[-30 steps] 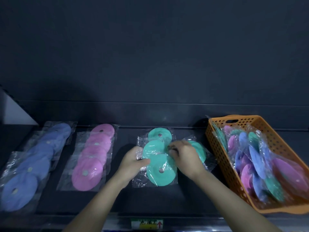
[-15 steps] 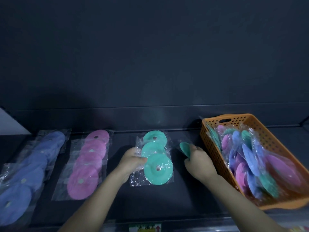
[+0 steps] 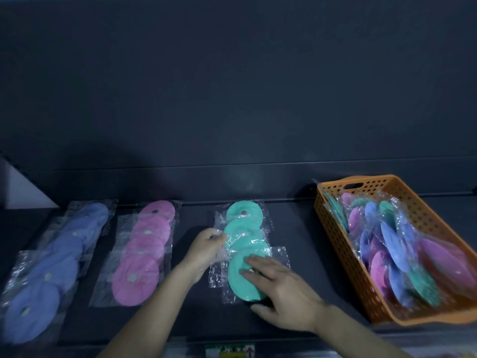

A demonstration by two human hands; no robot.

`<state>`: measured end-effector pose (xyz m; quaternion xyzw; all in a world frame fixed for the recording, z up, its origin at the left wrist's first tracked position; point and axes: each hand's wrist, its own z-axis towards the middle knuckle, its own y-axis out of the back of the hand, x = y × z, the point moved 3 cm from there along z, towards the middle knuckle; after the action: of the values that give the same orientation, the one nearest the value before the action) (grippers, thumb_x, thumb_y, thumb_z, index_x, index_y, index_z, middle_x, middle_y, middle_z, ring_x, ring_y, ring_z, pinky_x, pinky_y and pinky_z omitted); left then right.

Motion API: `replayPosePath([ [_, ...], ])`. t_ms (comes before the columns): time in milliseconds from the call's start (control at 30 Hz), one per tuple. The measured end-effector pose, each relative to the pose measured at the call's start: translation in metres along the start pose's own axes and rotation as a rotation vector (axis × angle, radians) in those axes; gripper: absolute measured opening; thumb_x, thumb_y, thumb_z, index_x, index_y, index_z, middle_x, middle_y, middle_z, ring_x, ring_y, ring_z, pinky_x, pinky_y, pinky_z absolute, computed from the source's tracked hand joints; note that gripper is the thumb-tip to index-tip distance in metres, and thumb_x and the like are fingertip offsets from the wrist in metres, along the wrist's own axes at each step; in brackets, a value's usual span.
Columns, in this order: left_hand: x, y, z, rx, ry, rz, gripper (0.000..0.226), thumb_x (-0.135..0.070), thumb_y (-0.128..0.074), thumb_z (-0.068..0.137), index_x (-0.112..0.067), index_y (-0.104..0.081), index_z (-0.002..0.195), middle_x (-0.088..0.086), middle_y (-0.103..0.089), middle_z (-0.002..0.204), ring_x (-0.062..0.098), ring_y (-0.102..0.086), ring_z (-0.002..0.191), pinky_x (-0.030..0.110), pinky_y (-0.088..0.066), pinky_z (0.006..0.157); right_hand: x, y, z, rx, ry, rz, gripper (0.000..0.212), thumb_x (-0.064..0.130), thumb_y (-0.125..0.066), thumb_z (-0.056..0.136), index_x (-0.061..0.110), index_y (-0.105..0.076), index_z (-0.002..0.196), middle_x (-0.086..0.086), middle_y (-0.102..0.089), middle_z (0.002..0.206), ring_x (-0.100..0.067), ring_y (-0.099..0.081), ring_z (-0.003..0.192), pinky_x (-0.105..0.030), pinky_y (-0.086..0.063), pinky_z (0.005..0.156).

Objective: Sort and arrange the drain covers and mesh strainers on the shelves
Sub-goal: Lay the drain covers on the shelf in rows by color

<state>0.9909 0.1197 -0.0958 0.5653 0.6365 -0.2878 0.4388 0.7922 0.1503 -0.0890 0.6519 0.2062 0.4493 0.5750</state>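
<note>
Three rows of bagged round drain covers lie on the dark shelf (image 3: pixel 304 301): blue covers (image 3: pixel 49 270) at the left, pink covers (image 3: pixel 144 251) beside them, teal covers (image 3: pixel 244 228) in the middle. My right hand (image 3: pixel 281 290) lies flat with straight fingers on the nearest teal cover (image 3: pixel 238 282), at the front of the teal row. My left hand (image 3: pixel 206 249) pinches the plastic bag at the left side of that row.
An orange perforated basket (image 3: pixel 343 251) at the right holds several mixed bagged covers in pink, blue and teal. A dark back wall rises behind the shelf. A small label sits on the shelf's front edge (image 3: pixel 229 351).
My right hand carried a teal cover from the right of the row and laid it at the front of the teal row, where it now presses it flat. My left hand stayed at the bags.
</note>
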Motion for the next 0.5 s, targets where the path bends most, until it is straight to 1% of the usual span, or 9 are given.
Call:
replayPosePath([
  [33,0.000,0.003,0.000,-0.022,-0.015,0.043,0.012,-0.019,-0.055,0.095,-0.009,-0.061,0.100,0.011,-0.063,0.095,0.019,-0.061,0.080,0.027,-0.054,0.066,-0.002,-0.001,-0.001,-0.012,0.002,0.000,0.058,0.048,-0.052,0.087,0.020,-0.047,0.137,-0.003,-0.036,0.150,-0.018,-0.027,0.141,-0.041,-0.013,0.116],
  [67,0.001,0.005,-0.001,-0.043,-0.030,0.084,0.012,-0.022,-0.058,0.093,-0.012,-0.061,0.099,0.009,-0.064,0.096,0.019,-0.062,0.080,0.027,-0.054,0.066,-0.002,-0.001,-0.001,-0.042,0.002,-0.003,0.056,0.052,-0.050,0.089,0.020,-0.050,0.135,-0.003,-0.039,0.149,-0.018,-0.030,0.140,-0.041,-0.016,0.116],
  [167,0.004,0.009,-0.004,-0.057,-0.047,0.156,0.022,-0.024,-0.072,0.083,-0.017,-0.061,0.100,0.005,-0.068,0.092,0.015,-0.066,0.076,0.024,-0.053,0.061,-0.008,0.007,0.002,-0.209,-0.101,0.030,0.045,0.038,-0.057,0.091,0.017,-0.056,0.130,-0.005,-0.051,0.139,-0.023,-0.043,0.132,-0.042,-0.039,0.108],
  [200,0.005,0.010,-0.006,-0.062,-0.049,0.168,0.025,-0.023,-0.075,0.079,-0.018,-0.061,0.099,0.003,-0.068,0.089,0.014,-0.067,0.075,0.024,-0.052,0.060,-0.013,0.009,0.004,-0.267,-0.183,0.035,0.048,0.036,-0.062,0.088,0.016,-0.055,0.131,-0.007,-0.052,0.137,-0.025,-0.044,0.131,-0.044,-0.042,0.105],
  [233,0.005,0.011,-0.007,-0.070,-0.053,0.167,0.027,-0.021,-0.077,0.077,-0.017,-0.060,0.097,0.002,-0.067,0.086,0.014,-0.067,0.075,0.024,-0.052,0.059,-0.017,0.012,0.006,-0.278,-0.288,0.038,0.055,0.038,-0.065,0.085,0.017,-0.051,0.134,-0.007,-0.048,0.139,-0.028,-0.039,0.132,-0.046,-0.040,0.106],
  [300,0.007,0.010,-0.007,-0.084,-0.054,0.129,0.025,-0.016,-0.077,0.077,-0.013,-0.059,0.094,0.006,-0.067,0.088,0.019,-0.067,0.078,0.031,-0.056,0.065,-0.026,0.011,0.008,-0.180,-0.499,0.082,0.071,0.048,-0.062,0.083,0.022,-0.035,0.143,-0.003,-0.039,0.142,-0.027,-0.029,0.132,-0.040,-0.033,0.109],
  [333,0.008,0.010,-0.008,-0.091,-0.055,0.112,0.021,-0.012,-0.075,0.079,-0.011,-0.059,0.093,0.010,-0.066,0.091,0.022,-0.067,0.080,0.036,-0.058,0.069,-0.028,0.008,0.008,-0.144,-0.563,0.137,0.074,0.050,-0.061,0.082,0.025,-0.031,0.144,-0.002,-0.041,0.136,-0.026,-0.032,0.127,-0.036,-0.035,0.104],
  [400,0.008,0.007,-0.008,-0.114,-0.067,0.113,0.016,-0.004,-0.071,0.080,-0.011,-0.060,0.090,0.014,-0.066,0.094,0.024,-0.067,0.078,0.040,-0.058,0.073,-0.028,0.004,0.009,-0.142,-0.622,0.249,0.068,0.049,-0.064,0.080,0.026,-0.036,0.138,0.001,-0.047,0.117,-0.021,-0.044,0.112,-0.030,-0.044,0.091],
  [500,0.007,0.004,-0.008,-0.125,-0.077,0.109,0.016,0.002,-0.069,0.078,-0.009,-0.061,0.087,0.012,-0.065,0.092,0.022,-0.065,0.074,0.041,-0.058,0.072,-0.024,0.004,0.010,-0.158,-0.680,0.303,0.053,0.050,-0.067,0.079,0.025,-0.046,0.120,0.005,-0.045,0.105,-0.016,-0.055,0.090,-0.028,-0.048,0.073],
])
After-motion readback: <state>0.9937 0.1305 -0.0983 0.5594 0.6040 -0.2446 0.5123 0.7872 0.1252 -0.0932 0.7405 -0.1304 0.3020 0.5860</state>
